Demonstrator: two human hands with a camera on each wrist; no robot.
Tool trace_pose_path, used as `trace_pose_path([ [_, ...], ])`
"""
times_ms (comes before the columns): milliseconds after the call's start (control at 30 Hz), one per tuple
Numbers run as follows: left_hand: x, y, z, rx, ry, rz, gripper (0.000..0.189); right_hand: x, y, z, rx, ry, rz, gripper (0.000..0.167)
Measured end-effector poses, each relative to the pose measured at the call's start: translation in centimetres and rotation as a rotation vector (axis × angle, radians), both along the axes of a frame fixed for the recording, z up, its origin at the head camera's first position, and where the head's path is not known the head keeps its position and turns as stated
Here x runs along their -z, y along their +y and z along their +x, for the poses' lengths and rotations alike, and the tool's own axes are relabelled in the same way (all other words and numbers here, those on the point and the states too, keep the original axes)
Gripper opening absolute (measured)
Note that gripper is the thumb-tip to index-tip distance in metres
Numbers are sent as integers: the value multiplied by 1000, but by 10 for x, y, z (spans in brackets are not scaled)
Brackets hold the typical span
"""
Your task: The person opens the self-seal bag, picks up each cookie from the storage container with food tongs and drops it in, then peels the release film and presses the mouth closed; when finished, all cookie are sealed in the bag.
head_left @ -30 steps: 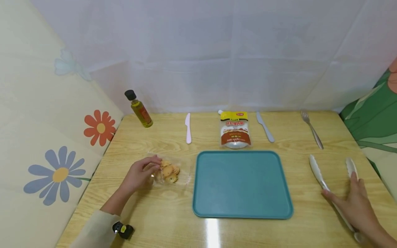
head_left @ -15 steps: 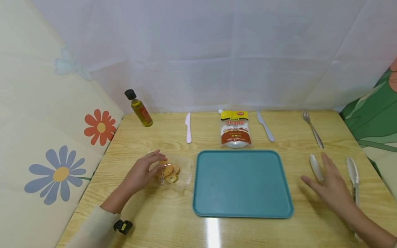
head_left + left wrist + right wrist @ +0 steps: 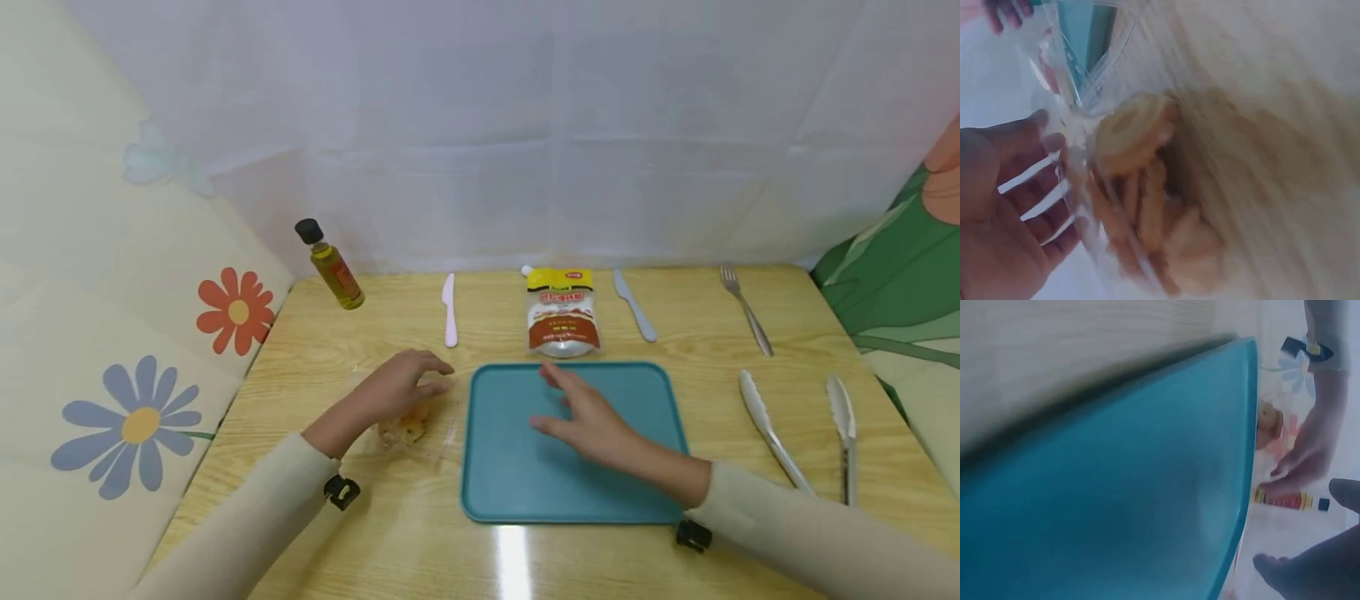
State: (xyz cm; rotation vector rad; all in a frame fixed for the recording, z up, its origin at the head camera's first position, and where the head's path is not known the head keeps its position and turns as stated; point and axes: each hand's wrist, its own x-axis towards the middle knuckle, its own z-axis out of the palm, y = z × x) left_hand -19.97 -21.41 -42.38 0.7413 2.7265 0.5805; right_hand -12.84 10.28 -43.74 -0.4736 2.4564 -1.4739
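My left hand [image 3: 397,387] hovers over a clear plastic bag of cookies [image 3: 411,428], fingers spread and partly covering it in the head view. The left wrist view has the fingertips right at the bag's side, with several golden cookies [image 3: 1135,181] inside. Above the teal tray [image 3: 487,487] is my right hand [image 3: 596,427], thumb and fingers apart, with nothing between them. It points toward the left hand. Metal tongs [image 3: 768,429] lie with spread arms on the table to the right, their lower end hidden behind the right sleeve.
Along the back stand an oil bottle [image 3: 337,275] and a white, yellow and red spouted pouch [image 3: 562,315]. A pink knife [image 3: 450,312], a grey knife [image 3: 636,308] and a fork [image 3: 746,310] lie there too. A white cloth [image 3: 450,167] hangs behind the wooden table.
My right hand has let go of the tongs and moved left across to above the tray. My left hand has shifted a little right and up over the cookie bag.
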Motion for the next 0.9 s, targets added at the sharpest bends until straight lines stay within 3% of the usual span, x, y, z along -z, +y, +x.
trace_pose_path([
  [233,9,13,-18,38,-90,-24,12,3,-67,-33,-107,-62,-16,64],
  [467,17,9,-27,68,-144,22,16,10,-100,-56,-97,-108,21,54],
  [767,20,-3,-29,11,-314,284,15,18,-116,-81,-87,-125,26,19],
  [900,21,-6,-29,-37,-366,347,15,19,-118,-91,-69,-113,39,8],
])
